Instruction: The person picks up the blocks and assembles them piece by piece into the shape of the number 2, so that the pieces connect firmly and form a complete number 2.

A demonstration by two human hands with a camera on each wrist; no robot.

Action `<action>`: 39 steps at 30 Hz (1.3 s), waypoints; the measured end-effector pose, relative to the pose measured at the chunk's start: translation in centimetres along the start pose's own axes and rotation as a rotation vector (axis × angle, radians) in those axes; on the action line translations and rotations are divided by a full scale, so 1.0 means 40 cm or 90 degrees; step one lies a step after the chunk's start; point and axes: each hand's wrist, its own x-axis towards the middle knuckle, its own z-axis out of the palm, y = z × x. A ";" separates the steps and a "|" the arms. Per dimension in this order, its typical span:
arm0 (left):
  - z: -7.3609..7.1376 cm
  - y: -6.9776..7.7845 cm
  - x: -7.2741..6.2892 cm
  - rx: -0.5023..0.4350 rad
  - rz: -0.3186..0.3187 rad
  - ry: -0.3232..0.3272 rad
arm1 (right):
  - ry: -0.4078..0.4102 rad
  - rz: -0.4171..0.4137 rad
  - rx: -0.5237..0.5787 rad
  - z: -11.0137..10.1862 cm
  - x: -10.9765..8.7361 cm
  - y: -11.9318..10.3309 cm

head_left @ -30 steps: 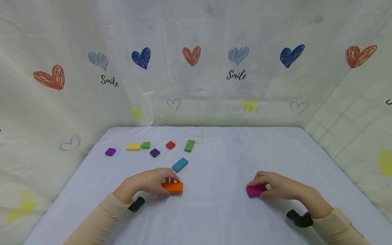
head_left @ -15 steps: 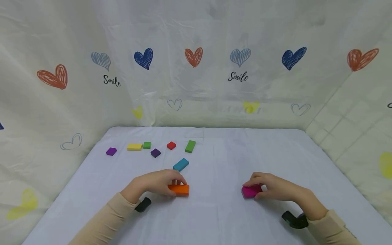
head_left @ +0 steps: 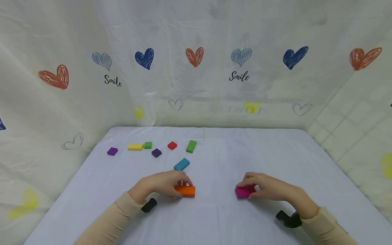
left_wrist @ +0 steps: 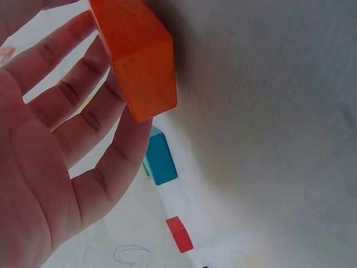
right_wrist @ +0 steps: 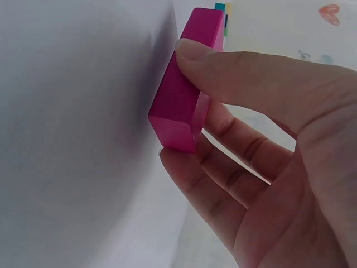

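An orange rectangular block [head_left: 185, 191] is pinched between the thumb and fingers of my left hand [head_left: 166, 183], left of the table's middle. My right hand [head_left: 267, 187] grips a magenta block [head_left: 243, 192] across from it, thumb on the near side and fingers behind, as the right wrist view shows. The two blocks face each other with a stretch of white cloth between them. Just beyond my left fingers lies a blue block [head_left: 182, 164], which also shows as a teal block [left_wrist: 161, 158] in the left wrist view.
Farther back on the white table [head_left: 220, 217] lie a green block [head_left: 191, 146], a red block [head_left: 172, 145], a dark purple block [head_left: 156, 153], a small green block [head_left: 148, 145], a yellow block [head_left: 135, 147] and a purple block [head_left: 112, 151]. A white curtain with hearts [head_left: 194, 57] encloses the table.
My left hand has moved right with the orange block, and my right hand has moved left with the magenta block. The gap between the two blocks has narrowed.
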 end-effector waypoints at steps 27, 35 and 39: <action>-0.001 0.027 0.021 0.027 0.003 0.009 | 0.037 -0.008 -0.051 0.029 0.060 -0.043; 0.005 0.034 0.029 0.027 0.011 0.014 | 0.014 0.022 -0.052 0.034 0.086 -0.056; 0.005 0.037 0.029 0.024 0.009 0.015 | 0.011 0.023 -0.052 0.038 0.094 -0.060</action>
